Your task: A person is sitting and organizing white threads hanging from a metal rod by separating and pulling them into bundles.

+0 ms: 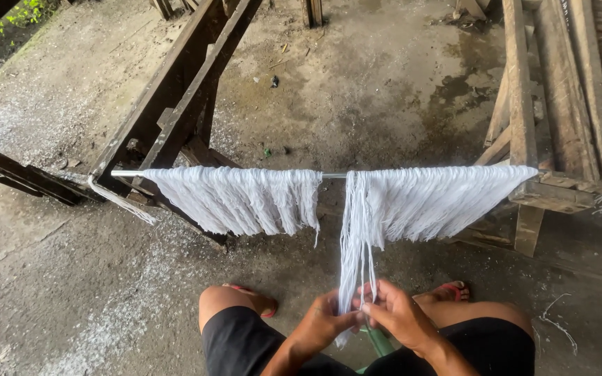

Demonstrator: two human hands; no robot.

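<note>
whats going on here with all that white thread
A person sits low over a concrete floor, facing a thin metal rod laid across two dark wooden frames. White threads hang over the rod in two spread groups. One bundle is pulled down from the gap between them, and the left hand and right hand pinch its strands together just above the knees.

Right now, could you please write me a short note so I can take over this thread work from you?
Left hand: pinching the pulled-down bundle of white threads at its lower end.
Right hand: fingers on the same bundle, just beside the left.
Metal rod lies across two wooden frames; white thread hangs in two sheets, left and right, with a gap between.
Done: one bundle separated at the gap.
Left: both hanging sheets look unhandled.
</note>
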